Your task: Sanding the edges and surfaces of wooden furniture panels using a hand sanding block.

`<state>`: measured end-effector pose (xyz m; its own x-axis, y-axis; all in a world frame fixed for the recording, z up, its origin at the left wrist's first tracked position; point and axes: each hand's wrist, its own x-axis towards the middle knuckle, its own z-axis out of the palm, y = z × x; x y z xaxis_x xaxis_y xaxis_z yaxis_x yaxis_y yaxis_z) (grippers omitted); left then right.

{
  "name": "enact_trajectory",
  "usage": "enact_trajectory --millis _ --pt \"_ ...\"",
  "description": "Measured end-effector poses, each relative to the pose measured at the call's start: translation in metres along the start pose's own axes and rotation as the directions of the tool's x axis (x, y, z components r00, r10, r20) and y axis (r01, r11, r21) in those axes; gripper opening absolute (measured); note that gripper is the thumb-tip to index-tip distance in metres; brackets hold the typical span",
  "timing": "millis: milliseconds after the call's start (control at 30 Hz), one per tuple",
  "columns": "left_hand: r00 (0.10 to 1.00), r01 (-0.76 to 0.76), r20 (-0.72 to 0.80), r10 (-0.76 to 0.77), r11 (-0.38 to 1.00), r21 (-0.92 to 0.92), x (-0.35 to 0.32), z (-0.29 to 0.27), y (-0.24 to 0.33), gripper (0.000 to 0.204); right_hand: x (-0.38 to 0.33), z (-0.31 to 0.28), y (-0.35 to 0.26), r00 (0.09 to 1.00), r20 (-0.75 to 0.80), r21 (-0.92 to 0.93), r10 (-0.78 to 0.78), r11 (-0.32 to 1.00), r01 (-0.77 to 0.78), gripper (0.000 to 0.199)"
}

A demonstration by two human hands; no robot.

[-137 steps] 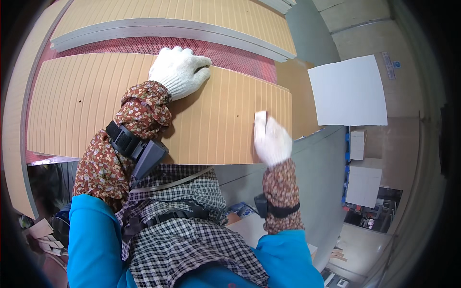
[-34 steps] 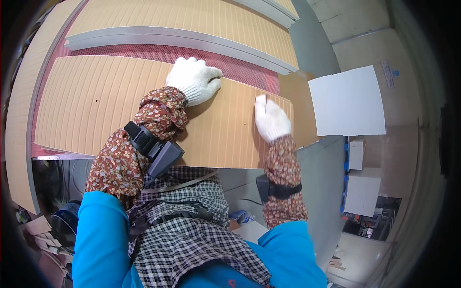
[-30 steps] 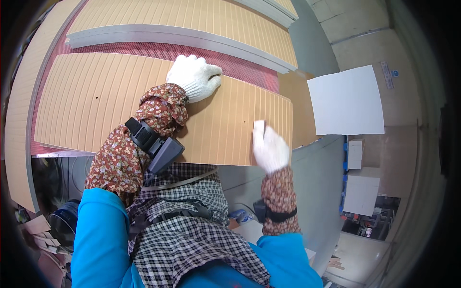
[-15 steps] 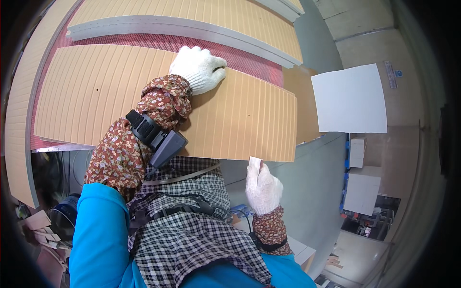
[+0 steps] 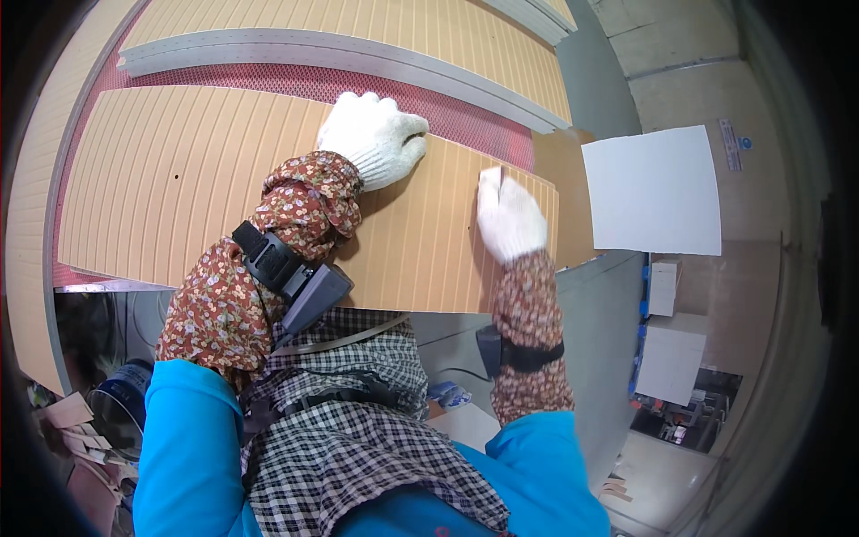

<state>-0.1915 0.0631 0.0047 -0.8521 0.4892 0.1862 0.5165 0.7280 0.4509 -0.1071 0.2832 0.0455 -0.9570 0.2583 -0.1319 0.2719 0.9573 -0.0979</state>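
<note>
Stretching along the right, the smooth grey floor (image 5: pixel 599 358) borders a red mesh tabletop (image 5: pixel 268 77). Over it lies a long tan grooved board (image 5: pixel 224 179), its long axis running left to right. The white-gloved left hand (image 5: pixel 374 139) rests curled near the far edge, its grip unclear; nearer the right end, the white-gloved right hand (image 5: pixel 513 217) pinches a small pale rectangular block (image 5: pixel 491 173), projecting toward that edge.

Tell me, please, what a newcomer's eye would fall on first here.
The long tan grooved board across the middle likely draws the eye first, with the white-gloved left hand at its far edge and the white-gloved right hand near its right end, holding a small pale block. The plain white rectangular sheet to the right probably stands out second.
</note>
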Motion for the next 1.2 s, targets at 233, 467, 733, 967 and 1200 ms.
enact_trajectory --millis 233,467,733,967,1200 --pt "1.0 -0.01 -0.007 0.01 1.0 -0.013 0.0 0.0 0.0 0.036 0.055 -0.012 -0.008 0.996 0.04 -0.015 -0.078 0.997 0.079 0.065" --pt "0.998 -0.032 -0.052 0.032 0.999 0.014 -0.004 0.003 -0.002 0.037 -0.051 -0.003 -0.001 0.996 0.09 -0.066 0.028 0.998 -0.023 0.053" --pt "0.999 -0.017 -0.034 0.017 1.0 -0.008 0.0 0.001 -0.002 0.037 -0.185 0.013 0.017 0.995 0.025 -0.161 -0.102 0.981 0.104 0.034" --pt "1.0 -0.011 -0.019 0.011 1.0 0.007 0.0 0.003 -0.004 0.038 -0.16 0.007 0.012 0.99 0.009 -0.128 -0.14 0.982 0.14 0.024" --pt "1.0 -0.016 -0.007 0.016 1.0 -0.025 0.003 0.003 0.004 0.036 -0.043 -0.003 0.007 0.994 0.065 -0.035 0.083 0.996 -0.081 0.053"
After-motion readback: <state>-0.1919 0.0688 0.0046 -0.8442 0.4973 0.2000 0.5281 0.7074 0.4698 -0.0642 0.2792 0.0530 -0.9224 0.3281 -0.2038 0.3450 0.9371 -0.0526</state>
